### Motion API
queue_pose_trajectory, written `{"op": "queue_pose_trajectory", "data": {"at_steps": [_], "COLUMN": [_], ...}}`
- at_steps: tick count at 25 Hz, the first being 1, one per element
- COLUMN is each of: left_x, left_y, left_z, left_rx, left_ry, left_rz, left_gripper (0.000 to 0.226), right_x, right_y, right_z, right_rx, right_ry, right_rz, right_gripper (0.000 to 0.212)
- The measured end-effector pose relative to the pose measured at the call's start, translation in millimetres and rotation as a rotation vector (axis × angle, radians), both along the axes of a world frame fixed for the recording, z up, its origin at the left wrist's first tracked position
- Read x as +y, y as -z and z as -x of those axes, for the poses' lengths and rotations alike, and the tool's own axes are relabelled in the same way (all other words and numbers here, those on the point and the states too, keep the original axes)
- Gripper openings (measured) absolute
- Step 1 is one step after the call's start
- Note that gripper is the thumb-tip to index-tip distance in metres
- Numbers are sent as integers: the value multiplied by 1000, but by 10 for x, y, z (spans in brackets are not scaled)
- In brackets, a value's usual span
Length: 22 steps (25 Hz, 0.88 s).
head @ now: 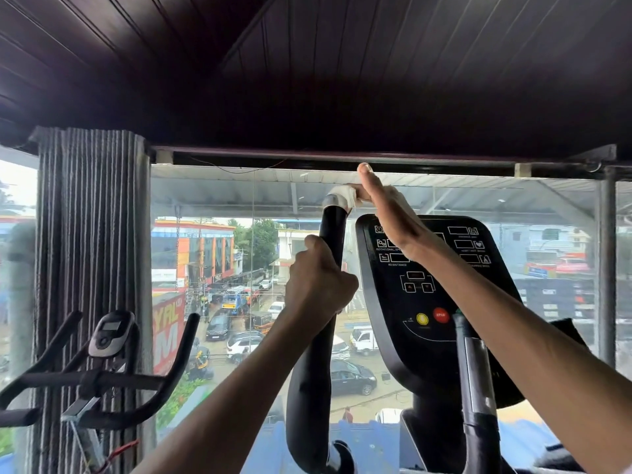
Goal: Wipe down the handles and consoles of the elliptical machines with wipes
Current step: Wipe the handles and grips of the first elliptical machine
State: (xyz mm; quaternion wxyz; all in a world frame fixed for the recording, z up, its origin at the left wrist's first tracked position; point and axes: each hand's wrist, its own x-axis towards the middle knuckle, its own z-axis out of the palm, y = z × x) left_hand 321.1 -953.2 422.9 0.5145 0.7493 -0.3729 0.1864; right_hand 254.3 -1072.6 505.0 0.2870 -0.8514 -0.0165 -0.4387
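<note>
While the left hand [319, 278] gripped the black padded elliptical handle [326, 268] midway, the right hand [386, 206] pressed a crumpled white wipe [343, 196] against its grey top cap, thumb stretched upward. By my judgement, the work was early: the black oval console [427, 302] and right-hand handle [473, 371] remained unwiped.

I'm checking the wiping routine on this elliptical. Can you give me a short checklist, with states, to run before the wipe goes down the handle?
1. Left hand steadies the handle: ok, it grips the black bar.
2. Wipe on the handle top: ok.
3. Right hand holds the wipe: cannot tell; thumb straight, fingers hidden.
4. Path below the wipe free: not ok, the left hand grips there.
5. Console wiped: cannot tell.
</note>
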Motion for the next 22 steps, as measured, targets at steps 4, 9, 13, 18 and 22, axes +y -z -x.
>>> {"op": "queue_pose_trajectory", "data": {"at_steps": [4,9,13,18,22], "left_x": [-3,14,17,17,20], "left_y": [-15,-9,-5,1,-6], "left_z": [6,24,18,44,29], "left_rx": [-13,-30,-17,-38,-57], "left_ry": [-19,-15,-8,-12,-53], "left_rz": [-8,-13,-1,-1,-8], "left_gripper": [38,40,41,39,33], "right_x": [136,94,79,159,206], "right_y": [-108,-280,-130,49,-305], "right_z": [-82,-300,-256,-169,-312], "right_rx": [24,62,-41,-281,31], "right_ry": [82,185,275,500,492], "right_rz": [177,117,164,704,381], "right_gripper": [76,26,34,39,55]}}
